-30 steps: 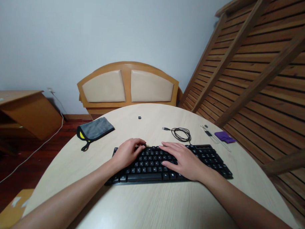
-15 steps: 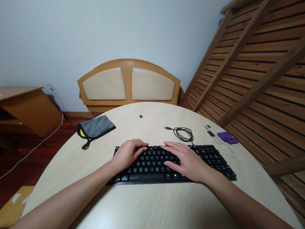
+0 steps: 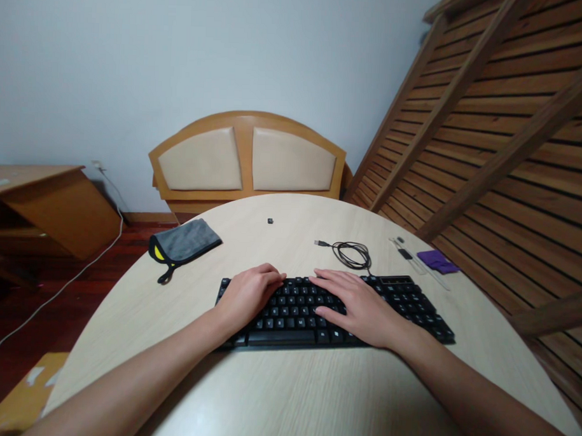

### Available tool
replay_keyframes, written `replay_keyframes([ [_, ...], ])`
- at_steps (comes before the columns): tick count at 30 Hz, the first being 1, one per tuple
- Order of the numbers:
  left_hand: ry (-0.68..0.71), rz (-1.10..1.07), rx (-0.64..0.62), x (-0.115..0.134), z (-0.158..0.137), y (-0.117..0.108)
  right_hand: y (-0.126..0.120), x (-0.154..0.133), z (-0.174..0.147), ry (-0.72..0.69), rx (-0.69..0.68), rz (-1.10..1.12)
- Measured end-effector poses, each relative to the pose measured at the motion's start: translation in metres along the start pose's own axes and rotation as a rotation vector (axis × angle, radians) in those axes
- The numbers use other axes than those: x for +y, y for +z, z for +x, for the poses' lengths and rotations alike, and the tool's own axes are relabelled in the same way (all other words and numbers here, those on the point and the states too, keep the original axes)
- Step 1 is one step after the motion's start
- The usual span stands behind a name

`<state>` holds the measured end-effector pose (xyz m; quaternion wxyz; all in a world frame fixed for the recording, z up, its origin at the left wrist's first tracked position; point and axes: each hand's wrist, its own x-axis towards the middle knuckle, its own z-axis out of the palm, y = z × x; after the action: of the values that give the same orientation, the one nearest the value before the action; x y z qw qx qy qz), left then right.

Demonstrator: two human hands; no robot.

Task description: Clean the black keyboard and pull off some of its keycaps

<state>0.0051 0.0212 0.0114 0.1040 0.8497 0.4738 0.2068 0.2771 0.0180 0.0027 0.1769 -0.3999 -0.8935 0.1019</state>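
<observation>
Black keyboard (image 3: 282,337) flat on tabletop (image 3: 285,396), under both my hands. My left hand (image 3: 247,297): thumb and fingers drawn together at keyboard's far edge; can't tell if they pinch anything. My right hand (image 3: 357,303): open, fingers spread over keys. Coiled cable (image 3: 363,266) just beyond it; grey pouch (image 3: 189,240) off to left.

"How does the keyboard (image 3: 292,313) lie?"

"Flat, crosswise, its long spacebar (image 3: 282,337) near, its number pad (image 3: 419,311) to the right. Black, with pale-marked keys (image 3: 291,311)."

"And its cable (image 3: 336,251)?"

"Thin, black, coiled just beyond the far edge, the USB plug (image 3: 321,243) loose and pointing left."
</observation>
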Motion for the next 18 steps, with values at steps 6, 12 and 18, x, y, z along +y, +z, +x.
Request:
replay_keyframes([
  [6, 0.012, 0.098, -0.056, 0.006, -0.002, 0.000, 0.000, 0.001, 0.000, -0.002, -0.003, 0.001],
  [12, 0.118, 0.138, -0.053, 0.013, -0.011, 0.001, 0.001, 0.001, 0.001, -0.003, -0.012, -0.013],
  [18, 0.118, 0.217, -0.055, 0.016, -0.016, 0.003, 0.001, 0.001, 0.001, -0.004, 0.011, 0.006],
])
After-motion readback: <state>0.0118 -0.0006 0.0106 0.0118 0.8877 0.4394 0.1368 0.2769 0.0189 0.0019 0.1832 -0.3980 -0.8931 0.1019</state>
